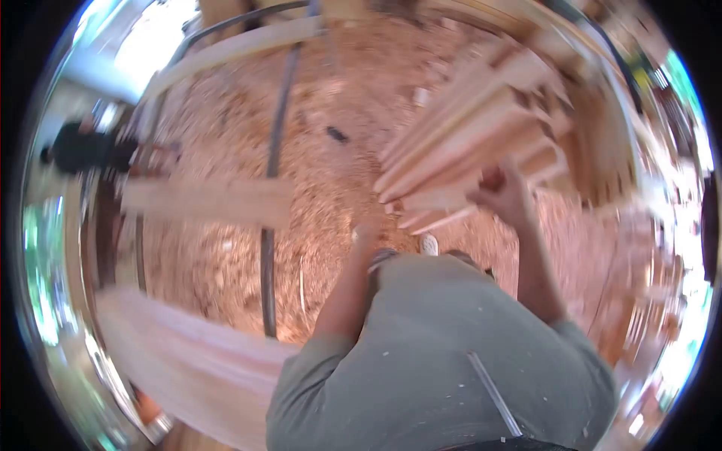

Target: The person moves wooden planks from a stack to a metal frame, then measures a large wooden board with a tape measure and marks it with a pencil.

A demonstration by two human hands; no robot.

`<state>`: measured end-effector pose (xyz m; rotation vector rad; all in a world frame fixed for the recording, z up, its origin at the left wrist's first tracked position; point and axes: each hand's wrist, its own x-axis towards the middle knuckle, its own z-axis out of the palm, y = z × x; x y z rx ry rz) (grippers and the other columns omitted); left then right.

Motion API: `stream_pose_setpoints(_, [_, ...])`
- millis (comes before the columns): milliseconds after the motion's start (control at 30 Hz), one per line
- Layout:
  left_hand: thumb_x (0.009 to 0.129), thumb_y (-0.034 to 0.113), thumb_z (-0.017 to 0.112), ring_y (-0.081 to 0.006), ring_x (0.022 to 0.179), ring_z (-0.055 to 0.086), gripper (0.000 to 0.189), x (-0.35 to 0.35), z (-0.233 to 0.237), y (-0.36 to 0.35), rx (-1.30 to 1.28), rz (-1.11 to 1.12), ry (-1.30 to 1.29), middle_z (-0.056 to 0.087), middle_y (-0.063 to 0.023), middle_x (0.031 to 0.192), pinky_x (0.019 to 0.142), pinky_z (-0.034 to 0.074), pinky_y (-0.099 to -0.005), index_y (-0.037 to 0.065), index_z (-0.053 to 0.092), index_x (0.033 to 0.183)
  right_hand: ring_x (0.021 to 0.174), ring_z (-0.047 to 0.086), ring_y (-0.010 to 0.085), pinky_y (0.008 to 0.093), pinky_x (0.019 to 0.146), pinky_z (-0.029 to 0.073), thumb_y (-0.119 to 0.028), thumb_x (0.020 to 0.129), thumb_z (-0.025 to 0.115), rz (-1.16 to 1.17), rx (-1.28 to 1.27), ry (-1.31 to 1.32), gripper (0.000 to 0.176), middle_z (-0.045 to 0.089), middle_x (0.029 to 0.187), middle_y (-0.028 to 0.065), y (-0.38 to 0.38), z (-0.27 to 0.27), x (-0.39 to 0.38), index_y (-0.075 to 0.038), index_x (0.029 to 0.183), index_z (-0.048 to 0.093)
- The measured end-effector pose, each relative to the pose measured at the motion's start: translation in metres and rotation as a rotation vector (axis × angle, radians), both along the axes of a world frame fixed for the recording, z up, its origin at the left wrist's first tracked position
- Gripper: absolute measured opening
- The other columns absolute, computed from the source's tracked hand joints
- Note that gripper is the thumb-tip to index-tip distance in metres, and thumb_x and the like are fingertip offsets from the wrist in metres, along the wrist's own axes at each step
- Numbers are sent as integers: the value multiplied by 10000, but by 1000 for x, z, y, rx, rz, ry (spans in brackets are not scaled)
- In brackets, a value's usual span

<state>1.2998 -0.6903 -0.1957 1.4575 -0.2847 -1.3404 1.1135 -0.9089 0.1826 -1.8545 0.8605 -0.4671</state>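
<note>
So my right hand [505, 198] is up by the stack of wooden pieces [470, 131], ahead and to my right, fingers looking curled, but can't tell if they're gripping or touching anything. Left hand [365, 231] is a blur over the shavings-covered floor [323, 177], no clue on its grip. Looks like I'm mid-reach or between holds; getting hold of a piece would take open fingers.
</note>
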Motion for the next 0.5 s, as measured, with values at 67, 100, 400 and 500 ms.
stream_pose_setpoints(67, [905, 372, 533, -323, 970, 622, 541, -62, 105, -34, -174, -114, 39, 559, -184, 1232, 860, 505, -483, 28, 473, 1317, 843, 624, 143, 272, 661, 534, -36, 785, 656, 121, 489, -305, 339, 618, 900, 67, 37, -8, -8, -4, 1110, 565])
stream_pose_setpoints(100, [894, 390, 521, -352, 1030, 597, 577, -81, 125, -68, -218, 136, 698, 530, -193, 1276, 912, 479, -508, 31, 445, 1340, 897, 614, 160, 291, 719, 529, -54, 787, 641, 267, 510, -270, 316, 615, 950, 76, 46, -6, -16, 5, 1092, 586])
stream_pose_setpoints(400, [866, 409, 479, -383, 1186, 517, 638, -141, 150, -130, -246, 488, 1053, 515, -211, 1301, 1030, 400, -537, -25, 423, 1329, 907, 582, 251, 339, 832, 444, -177, 770, 573, 430, 368, -570, 282, 631, 952, 171, 14, 45, -86, 50, 916, 656])
stream_pose_setpoints(500, [875, 393, 494, -373, 1191, 515, 624, -134, 200, -135, -140, 623, 878, 539, -202, 1266, 1022, 409, -525, -34, 424, 1325, 782, 550, 244, 359, 756, 440, -299, 806, 600, 464, 200, -769, 330, 665, 782, 160, -4, 82, -123, 23, 822, 673])
